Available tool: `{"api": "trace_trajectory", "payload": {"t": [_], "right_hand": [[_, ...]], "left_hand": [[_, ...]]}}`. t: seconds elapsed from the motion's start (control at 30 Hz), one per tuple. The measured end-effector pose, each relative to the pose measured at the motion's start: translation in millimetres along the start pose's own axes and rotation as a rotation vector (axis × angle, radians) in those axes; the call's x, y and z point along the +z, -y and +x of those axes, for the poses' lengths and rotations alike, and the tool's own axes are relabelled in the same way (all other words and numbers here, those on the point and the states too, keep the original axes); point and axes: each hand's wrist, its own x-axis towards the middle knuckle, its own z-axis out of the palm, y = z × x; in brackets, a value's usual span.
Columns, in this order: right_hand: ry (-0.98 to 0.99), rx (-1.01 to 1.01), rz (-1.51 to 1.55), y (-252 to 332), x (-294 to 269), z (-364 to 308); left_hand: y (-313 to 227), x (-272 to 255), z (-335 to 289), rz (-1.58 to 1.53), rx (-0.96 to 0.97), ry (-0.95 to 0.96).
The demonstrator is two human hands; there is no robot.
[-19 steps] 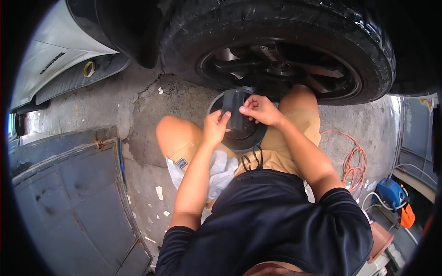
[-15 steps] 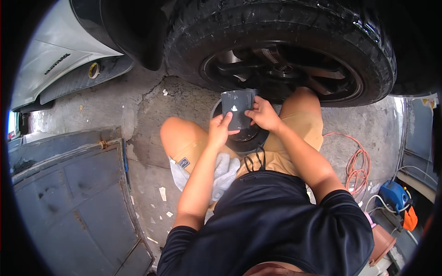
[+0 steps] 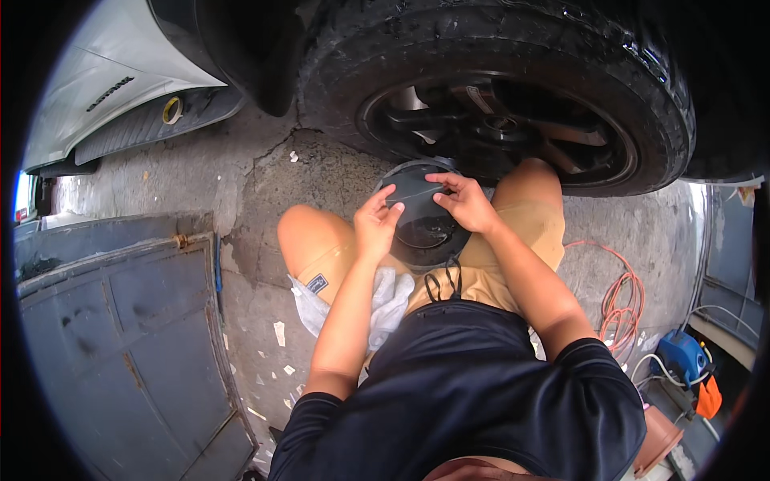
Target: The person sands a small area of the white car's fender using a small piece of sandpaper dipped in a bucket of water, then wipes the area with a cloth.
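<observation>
Grey sheet (image 3: 415, 195) is up over the dark tub (image 3: 459, 240), between both hands. Cracked concrete floor (image 3: 265, 188), big black wheel (image 3: 497, 124) up top, grey metal door (image 3: 112, 337) left, red hose (image 3: 624, 309) right. Left hand (image 3: 374, 228) and right hand (image 3: 471, 208) pinch its ends, fingers (image 3: 443, 178) barely parted. Half a second ago its face showed; now it's a thin line.

Black rubber gleams on the tread of a tyre (image 3: 473, 44) at the upper right, its sidewall duller around a dark, satin wheel (image 3: 501, 125). Upper left, glossy pale bodywork (image 3: 76, 68) meets a matt, ribbed step (image 3: 132, 128). Below: rough, cracked concrete floor (image 3: 261, 172), a scuffed, rust-marked metal panel (image 3: 120, 329), a sheeny dark shirt (image 3: 473, 361), matt tan cloth shorts (image 3: 525, 228) and a thin sheet (image 3: 419, 193), edge-on, its finish unreadable.
</observation>
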Motion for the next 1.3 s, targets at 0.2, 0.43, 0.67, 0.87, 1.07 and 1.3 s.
{"api": "trace_trajectory", "payload": {"t": [0.2, 0.43, 0.67, 0.87, 1.07, 1.3], "right_hand": [[-0.039, -0.092, -0.299, -9.1, -17.5, 4.1], [0.175, 0.149, 0.272, 1.1, -4.0, 5.4], [0.273, 0.152, 0.463, 1.3, -16.2, -2.2], [0.386, 0.393, 0.746, 49.0, 19.5, -26.1], [0.243, -0.932, -0.679, 275.2, -7.4, -32.8], [-0.591, -1.696, -1.598, 535.8, -27.3, -29.7]], "left_hand": [[6.7, -7.2, 13.0, 0.183, 0.149, 0.010], [7.0, -3.9, 17.4, -0.141, -0.108, 0.095], [0.0, -3.8, 14.2, -0.070, 0.025, 0.151], [17.4, -11.5, 23.1, -0.211, 0.226, 0.172], [-4.5, -7.5, 36.2, -0.365, -0.026, 0.045], [25.4, 2.1, 46.5, -0.114, 0.055, 0.161]]}}
